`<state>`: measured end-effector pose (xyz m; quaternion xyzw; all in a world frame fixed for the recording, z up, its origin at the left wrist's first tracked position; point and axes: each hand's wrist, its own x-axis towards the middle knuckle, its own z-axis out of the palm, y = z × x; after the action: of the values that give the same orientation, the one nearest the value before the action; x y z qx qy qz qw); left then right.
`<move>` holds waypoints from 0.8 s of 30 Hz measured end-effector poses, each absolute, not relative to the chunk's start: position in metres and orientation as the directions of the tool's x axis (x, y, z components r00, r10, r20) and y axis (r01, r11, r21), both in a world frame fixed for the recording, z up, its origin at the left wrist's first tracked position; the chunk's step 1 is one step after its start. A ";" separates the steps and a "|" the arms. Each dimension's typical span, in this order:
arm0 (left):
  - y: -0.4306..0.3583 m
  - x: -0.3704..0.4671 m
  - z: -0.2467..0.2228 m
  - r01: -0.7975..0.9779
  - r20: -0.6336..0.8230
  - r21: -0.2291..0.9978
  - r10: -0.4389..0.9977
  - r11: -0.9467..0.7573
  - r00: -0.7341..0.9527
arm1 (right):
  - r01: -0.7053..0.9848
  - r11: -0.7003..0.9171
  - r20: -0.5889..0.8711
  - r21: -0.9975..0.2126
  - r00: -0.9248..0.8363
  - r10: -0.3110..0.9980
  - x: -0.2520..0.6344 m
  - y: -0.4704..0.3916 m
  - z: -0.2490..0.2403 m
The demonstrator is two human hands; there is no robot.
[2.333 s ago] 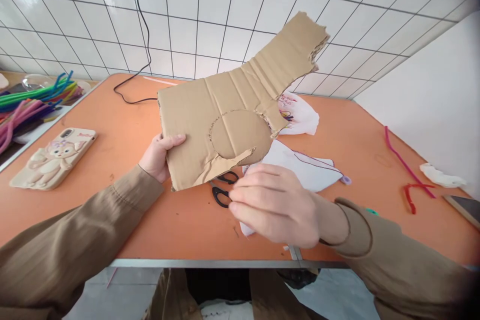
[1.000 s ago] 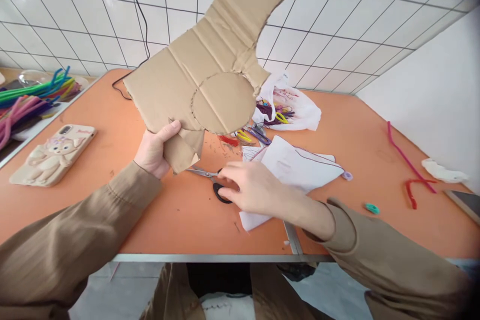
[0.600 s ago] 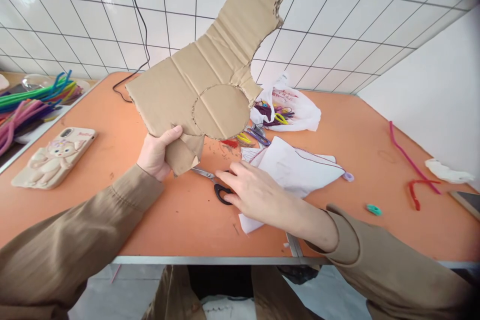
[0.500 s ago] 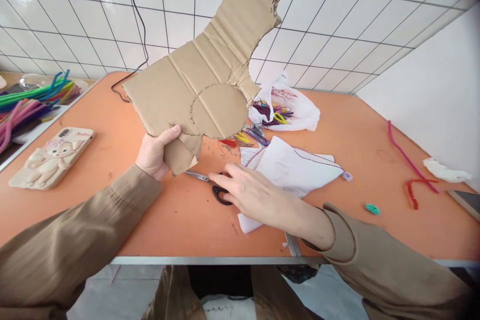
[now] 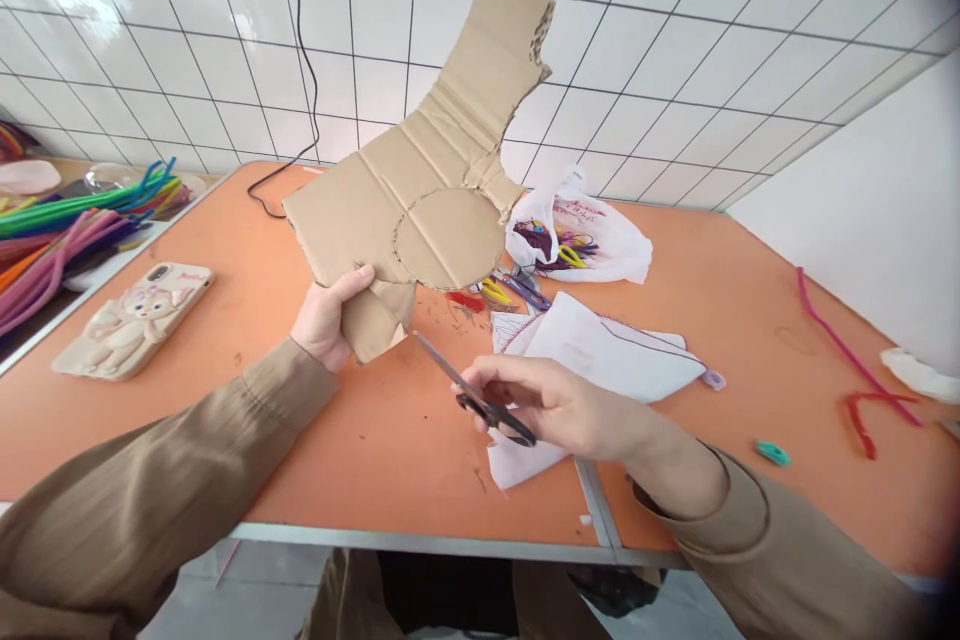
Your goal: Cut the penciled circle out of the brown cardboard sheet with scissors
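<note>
A large piece of cardboard (image 5: 375,210) with ragged cut edges is held up above the table by my left hand (image 5: 326,320), thumb in front and fingers behind. A round outline is cut or scored along part of its lower right, and a loose flap hangs beside my thumb. My right hand (image 5: 540,400) grips a pair of scissors (image 5: 450,365) by the dark handles. The blades look closed and point up and left toward the flap, apart from the cardboard. Under and behind my right hand lies white fabric (image 5: 592,345) with dark stitching.
A white plastic bag (image 5: 622,245) of coloured yarn stands at the back, near a purple tool (image 5: 529,290). To the left are a phone in a cartoon case (image 5: 135,320) and coloured pipe cleaners (image 5: 67,250). A pink pipe cleaner (image 5: 840,335) and a green clip (image 5: 772,452) lie right.
My right hand has picked the scissors up off the table and turned their blades up toward the cardboard. My left hand still holds the cardboard, which sits lower in view.
</note>
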<state>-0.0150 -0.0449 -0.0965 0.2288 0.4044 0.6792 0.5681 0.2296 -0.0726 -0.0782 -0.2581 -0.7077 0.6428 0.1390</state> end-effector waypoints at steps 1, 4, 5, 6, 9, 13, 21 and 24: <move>-0.045 -0.014 -0.097 -0.588 -0.157 0.809 0.957 -0.017 -0.244 | 0.085 -0.105 -0.128 -0.991 -0.844 0.522 0.230 -0.071 -0.084; -0.048 -0.012 -0.097 -0.593 -0.158 0.805 0.962 -0.006 -0.224 | -0.069 -0.330 -0.087 -0.941 -0.895 0.437 0.232 -0.070 -0.097; -0.049 -0.011 -0.097 -0.598 -0.156 0.802 0.964 -0.004 -0.216 | -0.082 -0.370 -0.084 -0.925 -0.908 0.410 0.232 -0.071 -0.099; -0.050 -0.010 -0.096 -0.603 -0.159 0.798 0.965 0.001 -0.208 | -0.085 -0.404 -0.087 -0.911 -0.916 0.391 0.232 -0.073 -0.100; -0.052 -0.008 -0.092 -0.609 -0.208 0.792 0.957 0.042 -0.204 | -0.080 -0.472 -0.109 -0.878 -0.926 0.361 0.232 -0.076 -0.097; -0.053 -0.006 -0.088 -0.608 -0.295 0.785 0.933 0.114 -0.205 | -0.041 -0.418 -0.136 -0.907 -0.913 0.386 0.232 -0.075 -0.089; -0.054 -0.007 -0.091 -0.620 -0.263 0.780 0.945 0.089 -0.195 | 0.155 -0.024 -0.143 -0.988 -0.827 0.544 0.237 -0.071 -0.073; -0.054 -0.006 -0.092 -0.609 -0.240 0.790 0.950 0.073 -0.197 | 0.177 0.062 -0.108 -0.982 -0.801 0.588 0.235 -0.071 -0.075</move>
<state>-0.0060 -0.0544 -0.0922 0.2031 0.4202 0.6497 0.6001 0.2350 -0.0709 -0.0755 -0.2697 -0.7100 0.6297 0.1632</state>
